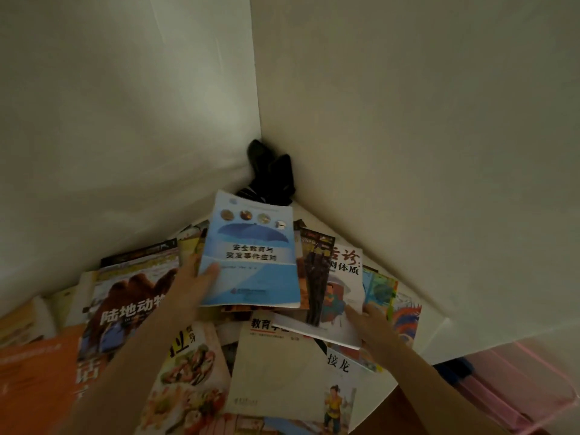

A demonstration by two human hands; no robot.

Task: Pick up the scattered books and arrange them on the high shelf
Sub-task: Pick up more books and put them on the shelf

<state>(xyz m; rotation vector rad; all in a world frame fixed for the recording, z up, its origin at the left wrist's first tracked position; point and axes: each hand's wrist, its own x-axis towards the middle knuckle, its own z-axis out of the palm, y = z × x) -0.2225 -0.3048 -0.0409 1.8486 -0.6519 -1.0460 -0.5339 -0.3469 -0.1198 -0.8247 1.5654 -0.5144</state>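
Atop the heap, blue book [251, 255], long axis toward the corner

Dark crumpled cloth [272, 174] with a striped edge bunched into the corner where two pale walls [125, 120] meet, pink translucent container [518, 381] at lower right, small blue object [455, 370] just beside it

One head-worn camera looks forward and down into a corner where two pale walls [157, 120] meet. It sits close above a spread of books [251, 255], both forearms reaching in from the bottom edge.
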